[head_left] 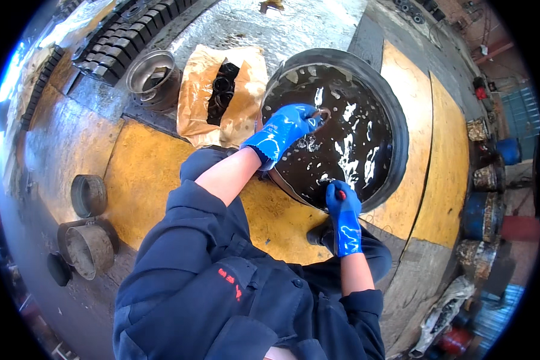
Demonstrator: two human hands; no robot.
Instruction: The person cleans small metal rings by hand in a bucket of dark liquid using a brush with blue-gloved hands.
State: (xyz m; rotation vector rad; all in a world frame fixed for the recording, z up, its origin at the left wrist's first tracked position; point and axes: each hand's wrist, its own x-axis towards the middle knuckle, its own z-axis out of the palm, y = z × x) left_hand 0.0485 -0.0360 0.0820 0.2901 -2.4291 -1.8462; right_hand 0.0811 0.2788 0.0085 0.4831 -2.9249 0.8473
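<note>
A large round tub (400, 141) in front of me holds dark liquid (294, 99) with shiny patches on its surface. My left hand (285, 129), in a blue rubber glove, is closed over the liquid on a small brownish ring (324, 117). Lower and to the right, at the tub's near rim, my right hand (344, 207), also gloved in blue, grips a tool with a red handle (341, 195). The tool's working end is too small to make out. Left of the tub stands an opened brown paper bag (192, 96) with several black rings (223, 85) in it.
A metal pot (152, 90) stands left of the bag, and a row of dark metal blocks (126, 39) lies behind it. Metal cylinders (90, 252) stand on the left. Yellow floor plates (144, 180) lie around me; drums (483, 216) line the far right.
</note>
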